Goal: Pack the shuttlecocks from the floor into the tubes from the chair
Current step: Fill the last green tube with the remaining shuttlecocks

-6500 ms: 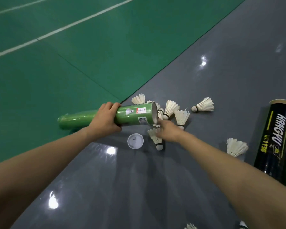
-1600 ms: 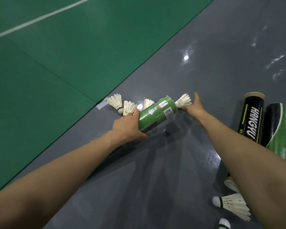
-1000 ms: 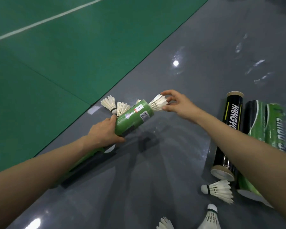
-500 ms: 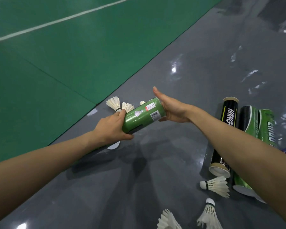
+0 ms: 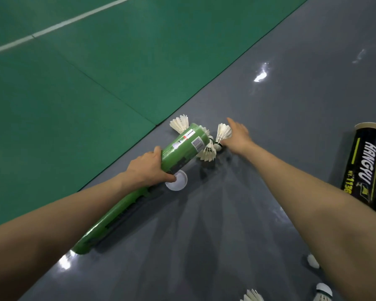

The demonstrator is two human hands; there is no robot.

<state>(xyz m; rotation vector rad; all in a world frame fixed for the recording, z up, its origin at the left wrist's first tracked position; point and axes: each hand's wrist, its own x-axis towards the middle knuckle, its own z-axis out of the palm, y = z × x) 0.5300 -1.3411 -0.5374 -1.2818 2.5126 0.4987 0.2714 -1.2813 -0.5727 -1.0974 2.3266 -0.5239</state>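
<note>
Your left hand [image 5: 148, 168] keeps a closed grip wrapped round the middle of the green tube [image 5: 182, 148]. The tube's long axis runs from its near end, low by the grey floor [image 5: 204, 235] on your left, up and away to the right, where its far end is raised. Your right hand [image 5: 237, 136] reaches past that end, index finger straight, and lies against the feathers of a cork-down shuttlecock [image 5: 224, 131]; I cannot tell whether that grip pinches it. A second shuttlecock [image 5: 208, 152] sits just beside the tube's mouth and a third shuttlecock [image 5: 179, 123] behind it, while a white cap [image 5: 177, 183] lies under your left hand and a black tube [image 5: 365, 168] well to the right.
</note>
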